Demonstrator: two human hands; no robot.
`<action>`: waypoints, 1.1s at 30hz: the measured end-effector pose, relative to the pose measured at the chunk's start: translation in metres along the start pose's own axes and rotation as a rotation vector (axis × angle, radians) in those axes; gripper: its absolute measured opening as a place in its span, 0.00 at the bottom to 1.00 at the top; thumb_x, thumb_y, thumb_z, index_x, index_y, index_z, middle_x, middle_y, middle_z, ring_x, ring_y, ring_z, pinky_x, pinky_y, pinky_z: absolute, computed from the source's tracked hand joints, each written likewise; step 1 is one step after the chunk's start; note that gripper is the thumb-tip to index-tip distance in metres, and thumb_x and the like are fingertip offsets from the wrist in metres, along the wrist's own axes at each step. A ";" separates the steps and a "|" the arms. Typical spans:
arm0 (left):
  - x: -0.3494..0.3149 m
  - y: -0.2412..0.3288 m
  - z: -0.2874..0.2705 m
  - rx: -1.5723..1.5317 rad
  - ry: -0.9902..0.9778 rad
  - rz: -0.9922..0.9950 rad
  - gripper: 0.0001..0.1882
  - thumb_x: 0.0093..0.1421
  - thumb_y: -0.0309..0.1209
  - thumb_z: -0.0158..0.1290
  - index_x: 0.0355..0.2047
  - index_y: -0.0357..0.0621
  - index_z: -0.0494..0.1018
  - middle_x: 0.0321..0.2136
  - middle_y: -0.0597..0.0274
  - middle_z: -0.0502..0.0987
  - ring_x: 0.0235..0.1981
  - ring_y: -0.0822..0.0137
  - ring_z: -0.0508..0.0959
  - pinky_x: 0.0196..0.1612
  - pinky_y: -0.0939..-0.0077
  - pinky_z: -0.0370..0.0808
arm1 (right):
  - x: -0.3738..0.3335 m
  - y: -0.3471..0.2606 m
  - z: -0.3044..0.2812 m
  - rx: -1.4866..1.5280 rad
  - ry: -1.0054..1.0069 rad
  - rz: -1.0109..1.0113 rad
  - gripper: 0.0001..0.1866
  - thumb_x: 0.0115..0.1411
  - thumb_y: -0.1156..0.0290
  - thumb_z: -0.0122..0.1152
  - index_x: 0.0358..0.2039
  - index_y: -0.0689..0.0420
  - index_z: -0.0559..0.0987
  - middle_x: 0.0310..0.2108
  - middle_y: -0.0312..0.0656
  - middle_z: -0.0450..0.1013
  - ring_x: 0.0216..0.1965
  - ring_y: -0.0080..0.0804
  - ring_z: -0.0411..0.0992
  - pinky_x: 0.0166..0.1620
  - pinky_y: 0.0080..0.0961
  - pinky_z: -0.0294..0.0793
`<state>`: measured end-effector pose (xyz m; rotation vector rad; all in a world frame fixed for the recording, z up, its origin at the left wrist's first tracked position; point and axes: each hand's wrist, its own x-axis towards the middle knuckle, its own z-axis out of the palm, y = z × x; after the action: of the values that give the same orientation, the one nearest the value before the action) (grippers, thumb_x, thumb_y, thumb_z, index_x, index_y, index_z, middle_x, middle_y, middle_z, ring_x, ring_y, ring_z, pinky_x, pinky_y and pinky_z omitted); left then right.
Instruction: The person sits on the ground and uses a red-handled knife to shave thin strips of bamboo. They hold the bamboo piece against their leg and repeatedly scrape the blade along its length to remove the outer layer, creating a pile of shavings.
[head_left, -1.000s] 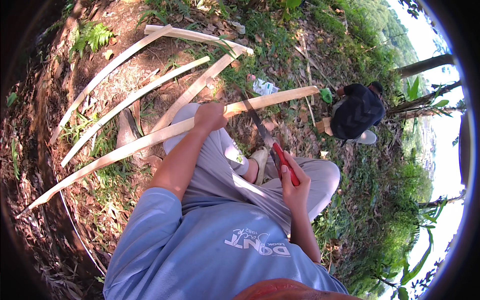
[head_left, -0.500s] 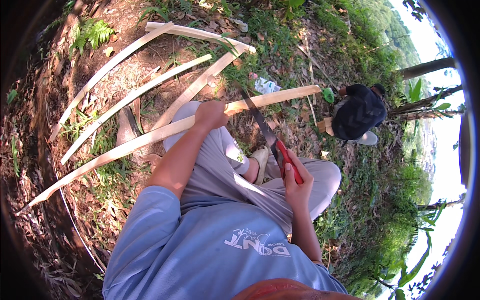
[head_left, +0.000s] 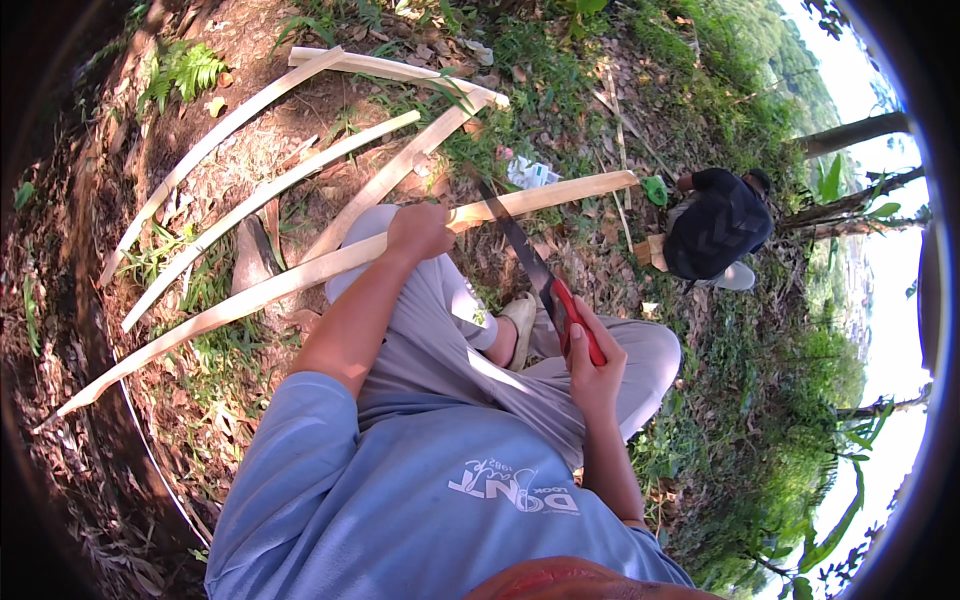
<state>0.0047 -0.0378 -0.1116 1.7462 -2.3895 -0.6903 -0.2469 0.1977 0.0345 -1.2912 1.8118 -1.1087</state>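
Note:
A long pale wooden strip [head_left: 290, 280] runs across my raised knee from the lower left to the upper right. My left hand [head_left: 420, 233] is closed around it near the knee. In my right hand [head_left: 595, 350] is the red handle of a hand saw [head_left: 522, 246], fingers wrapped round it. The dark blade lies across the strip, a little to the right of my left hand. From this view I cannot tell how deep the teeth sit in the wood.
Several more wooden strips [head_left: 270, 205] lie on the leafy ground ahead and to the left. White litter [head_left: 530, 173] and a green plastic scrap [head_left: 655, 189] lie beyond the strip. A person in a dark shirt [head_left: 715, 222] crouches at the right, near tree trunks [head_left: 855, 135].
The far end of the held strip has shifted very slightly to the left. Both hands and the saw stay in nearly the same place.

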 end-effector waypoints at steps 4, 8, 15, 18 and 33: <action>0.000 -0.002 0.000 0.005 -0.013 -0.013 0.16 0.60 0.40 0.63 0.43 0.44 0.86 0.40 0.47 0.89 0.43 0.46 0.89 0.50 0.51 0.85 | 0.005 0.010 0.001 -0.004 0.008 -0.082 0.21 0.78 0.68 0.63 0.67 0.61 0.82 0.35 0.32 0.80 0.26 0.12 0.66 0.30 0.15 0.66; -0.005 0.003 -0.001 0.005 -0.019 -0.016 0.16 0.61 0.41 0.63 0.43 0.45 0.86 0.41 0.48 0.89 0.44 0.46 0.89 0.50 0.51 0.85 | 0.013 0.030 0.018 0.019 0.007 -0.106 0.21 0.78 0.68 0.63 0.67 0.61 0.81 0.38 0.34 0.82 0.30 0.14 0.70 0.34 0.17 0.71; -0.010 0.007 -0.003 0.000 -0.041 -0.047 0.17 0.60 0.42 0.62 0.43 0.46 0.86 0.42 0.46 0.88 0.47 0.45 0.88 0.52 0.49 0.84 | 0.091 0.050 0.107 0.014 -0.011 -0.231 0.21 0.76 0.69 0.64 0.67 0.60 0.82 0.40 0.40 0.85 0.35 0.18 0.75 0.41 0.21 0.77; -0.005 0.004 0.000 0.000 -0.056 -0.067 0.19 0.60 0.43 0.63 0.45 0.44 0.86 0.44 0.47 0.88 0.49 0.46 0.88 0.53 0.50 0.84 | 0.133 0.056 0.125 0.024 -0.007 -0.328 0.21 0.76 0.71 0.63 0.66 0.60 0.82 0.38 0.40 0.85 0.35 0.18 0.75 0.39 0.21 0.76; 0.000 -0.005 -0.001 -0.057 -0.077 -0.067 0.17 0.58 0.39 0.62 0.44 0.43 0.86 0.44 0.46 0.88 0.48 0.45 0.88 0.53 0.51 0.84 | -0.006 0.014 -0.010 -0.053 -0.113 0.070 0.22 0.76 0.71 0.64 0.68 0.60 0.81 0.49 0.43 0.86 0.48 0.22 0.80 0.54 0.25 0.78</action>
<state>0.0094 -0.0391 -0.1122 1.8160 -2.3436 -0.8410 -0.2589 0.2077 0.0267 -1.2851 1.7990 -0.9370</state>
